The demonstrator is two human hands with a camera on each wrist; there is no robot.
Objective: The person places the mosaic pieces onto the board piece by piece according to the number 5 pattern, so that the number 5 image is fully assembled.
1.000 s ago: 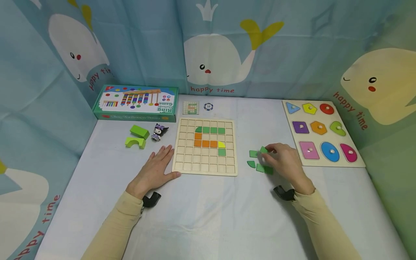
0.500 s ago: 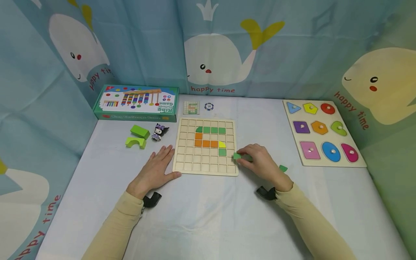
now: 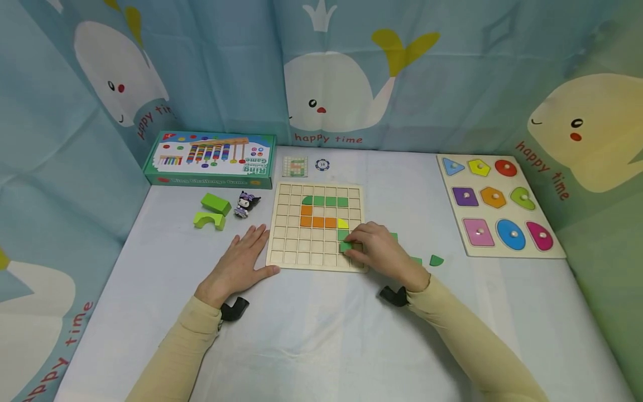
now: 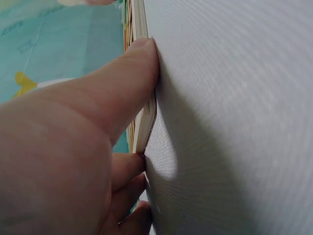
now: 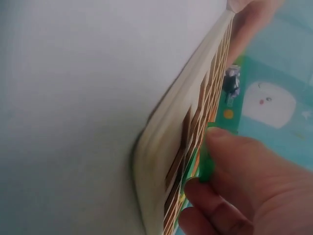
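Observation:
A wooden grid board [image 3: 306, 257] lies mid-table, with green, orange and yellow tiles set in its cells. My right hand [image 3: 377, 248] pinches a green square tile [image 3: 344, 247] between thumb and fingers over the board's right part, just in front of a placed green tile [image 3: 342, 235]. In the right wrist view the held green tile [image 5: 207, 156] stands close to the board's surface. My left hand [image 3: 236, 265] lies flat with fingers spread at the board's left edge. The left wrist view has the thumb [image 4: 132, 73] against the board's edge [image 4: 142, 127].
Loose green pieces, including a quarter-round tile [image 3: 436, 261], lie right of the board, partly behind the right hand. A shape puzzle [image 3: 482, 215] lies at right. A game box [image 3: 211, 159], green blocks [image 3: 216, 204], a figurine [image 3: 245, 204], a pattern card [image 3: 294, 166] and a chip [image 3: 322, 164] stand behind or left.
My right hand has picked up a green square tile from the loose pieces and carried it left over the board. The quarter-round tile has shifted right. My left hand has stayed still.

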